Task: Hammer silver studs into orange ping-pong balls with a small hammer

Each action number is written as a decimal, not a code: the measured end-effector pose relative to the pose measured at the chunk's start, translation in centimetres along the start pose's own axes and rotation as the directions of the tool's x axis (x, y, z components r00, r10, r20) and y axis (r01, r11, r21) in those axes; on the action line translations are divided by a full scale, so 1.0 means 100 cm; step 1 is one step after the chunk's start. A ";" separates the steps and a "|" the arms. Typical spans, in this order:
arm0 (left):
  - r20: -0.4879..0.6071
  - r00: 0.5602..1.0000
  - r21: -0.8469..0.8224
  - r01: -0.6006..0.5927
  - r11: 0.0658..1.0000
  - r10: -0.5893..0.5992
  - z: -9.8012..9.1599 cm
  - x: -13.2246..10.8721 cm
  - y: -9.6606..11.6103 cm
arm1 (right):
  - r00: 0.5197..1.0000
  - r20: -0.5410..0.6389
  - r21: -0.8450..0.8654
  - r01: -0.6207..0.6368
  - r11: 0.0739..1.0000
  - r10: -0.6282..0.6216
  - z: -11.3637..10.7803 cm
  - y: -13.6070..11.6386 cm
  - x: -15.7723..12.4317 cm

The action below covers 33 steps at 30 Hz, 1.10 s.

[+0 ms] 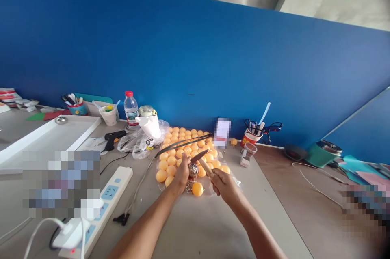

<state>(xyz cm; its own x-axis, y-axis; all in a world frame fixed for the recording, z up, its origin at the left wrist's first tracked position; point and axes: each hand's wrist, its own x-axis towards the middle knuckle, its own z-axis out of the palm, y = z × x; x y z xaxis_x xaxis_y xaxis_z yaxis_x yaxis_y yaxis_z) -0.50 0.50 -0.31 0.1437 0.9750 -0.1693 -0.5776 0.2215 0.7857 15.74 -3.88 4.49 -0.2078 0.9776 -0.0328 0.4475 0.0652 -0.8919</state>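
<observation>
My left hand (182, 177) is closed around the side of a shiny silver ball (193, 169). A dark, pointed strip (199, 156) slants up to the right from its fingertips; which hand bears it I cannot tell. In my right hand (224, 182) is a flat wooden stick (206, 167), its tip near the strip and above the ball. Just below the ball, an orange ball (198, 189) sits beside small shiny beads (189, 187). Behind both hands, many orange balls (171, 160) lie in rows in a clear plastic bag, with black strips (183, 143) across them.
A power strip (109, 194), glue gun (113, 140) and white tray (79, 137) lie to the left. A bottle (131, 109) and a white flask (149, 123) stand behind. At right are a phone (222, 133), a cup of tools (252, 134) and a teal container (323, 153).
</observation>
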 end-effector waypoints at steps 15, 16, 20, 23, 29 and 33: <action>0.068 0.998 0.000 0.008 1.000 -0.008 0.004 -0.002 0.008 | 1.000 0.012 -0.008 -0.019 1.000 0.019 -0.004 0.002 0.000; 0.075 0.997 -0.015 0.005 1.000 -0.004 0.004 -0.001 0.009 | 1.000 0.017 -0.012 -0.021 1.000 0.021 -0.005 0.002 0.000; 0.091 0.996 -0.067 0.021 0.998 -0.015 0.005 -0.002 0.012 | 0.999 -0.038 0.058 0.032 0.998 -0.029 -0.006 0.000 -0.001; 0.093 0.995 -0.083 0.038 0.996 -0.030 0.006 -0.003 0.013 | 1.000 -0.018 0.032 -0.010 0.999 0.011 -0.006 -0.002 -0.001; 0.091 0.994 -0.113 0.065 0.991 -0.055 0.008 -0.006 0.018 | 0.998 -0.060 0.078 0.009 0.997 -0.005 -0.006 -0.004 0.000; 0.081 0.995 -0.150 0.064 0.987 -0.052 0.009 -0.007 0.021 | 1.000 -0.007 0.049 -0.018 0.999 0.019 -0.004 0.000 0.001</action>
<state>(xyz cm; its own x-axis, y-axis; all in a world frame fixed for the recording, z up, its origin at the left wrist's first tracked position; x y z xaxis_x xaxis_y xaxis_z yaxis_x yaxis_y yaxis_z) -1.09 0.28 2.01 0.2381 0.9577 -0.1615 -0.6811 0.2832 0.6752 16.05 -3.68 4.68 -0.1936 0.9800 -0.0463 0.4084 0.0376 -0.9120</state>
